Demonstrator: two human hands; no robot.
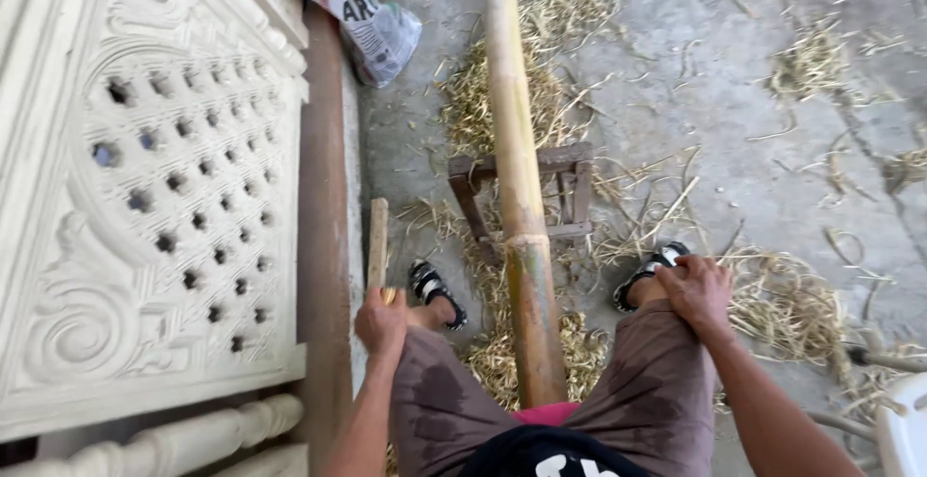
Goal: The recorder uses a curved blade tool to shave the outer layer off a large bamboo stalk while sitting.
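Gripping wooden stick point(378, 242), upright, left hand point(380, 322) | right hand point(697, 291) resting on knee | bamboo pole point(517, 158) pointing away

Left hand point(380, 321) grips wooden stick point(378, 242); right hand point(697, 290) on knee; bamboo pole point(518, 178) between legs.

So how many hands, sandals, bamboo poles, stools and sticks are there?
Hands: 2, left hand gripping the stick, right hand on the knee
Sandals: 2
Bamboo pole: 1
Wooden stool: 1
Stick: 1
Total: 7
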